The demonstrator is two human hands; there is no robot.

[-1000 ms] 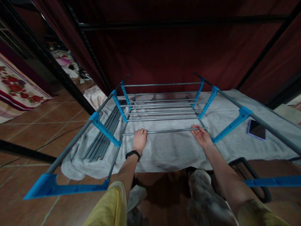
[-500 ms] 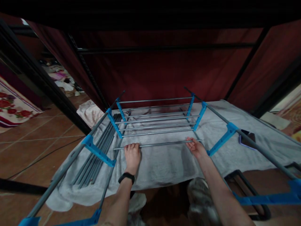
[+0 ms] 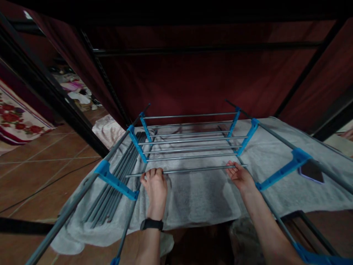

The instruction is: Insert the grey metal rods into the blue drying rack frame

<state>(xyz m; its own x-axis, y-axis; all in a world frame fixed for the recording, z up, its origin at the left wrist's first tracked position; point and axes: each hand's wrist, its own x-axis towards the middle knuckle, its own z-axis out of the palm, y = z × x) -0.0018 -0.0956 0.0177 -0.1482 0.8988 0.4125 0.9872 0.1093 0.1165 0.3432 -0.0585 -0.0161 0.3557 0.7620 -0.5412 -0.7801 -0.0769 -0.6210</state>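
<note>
A loose grey metal rod (image 3: 197, 170) lies level across my two hands, between the sides of a rack frame. My left hand (image 3: 154, 184), with a black band on its wrist, is closed round the rod near its left end. Toward the other end, the fingers of my right hand (image 3: 239, 176) pinch it. Beyond, several crossbars (image 3: 193, 149) join blue plastic brackets (image 3: 247, 137) on both sides. Nearer me, a left blue bracket (image 3: 117, 180) and a right blue bracket (image 3: 285, 169) have no bar between them. The rod's ends touch neither of these two.
Several loose grey rods (image 3: 120, 180) lie bundled at the left on a grey cloth (image 3: 198, 198). A phone (image 3: 311, 173) rests at the right. Black metal posts (image 3: 74, 106) and a dark red curtain (image 3: 206, 81) enclose the space.
The rod has shifted slightly left relative to the frame, its left end now farther past the side rail. My view has moved a little, and both hands still hold the rod.
</note>
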